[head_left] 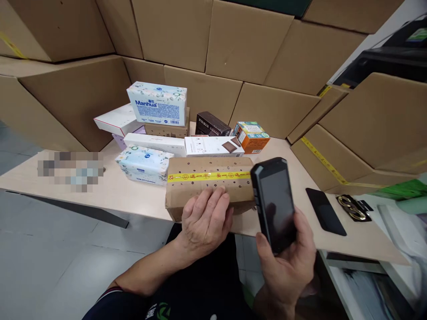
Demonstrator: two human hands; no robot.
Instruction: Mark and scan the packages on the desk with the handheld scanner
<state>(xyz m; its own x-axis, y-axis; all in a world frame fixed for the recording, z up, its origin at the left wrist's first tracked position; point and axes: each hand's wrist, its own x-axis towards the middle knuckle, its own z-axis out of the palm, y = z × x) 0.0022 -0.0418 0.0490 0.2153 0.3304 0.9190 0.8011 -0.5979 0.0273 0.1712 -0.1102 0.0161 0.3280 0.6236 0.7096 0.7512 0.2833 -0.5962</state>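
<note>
My left hand [205,220] grips the near edge of a brown cardboard parcel [207,180] sealed with a strip of yellow tape, which rests at the front of the beige table [126,195]. My right hand [288,260] holds a black handheld device [275,202] with a dark screen, tilted up just right of the parcel. Behind the parcel lie a white box with a chocolate picture [213,146] and tissue packs [143,164].
A Manhua tissue box [158,103] tops a stack of white and brown boxes at the back left. A dark box [211,124] and an orange box [251,135] stand behind. Large cartons [243,40] wall the table. A black pad [325,211] lies at right.
</note>
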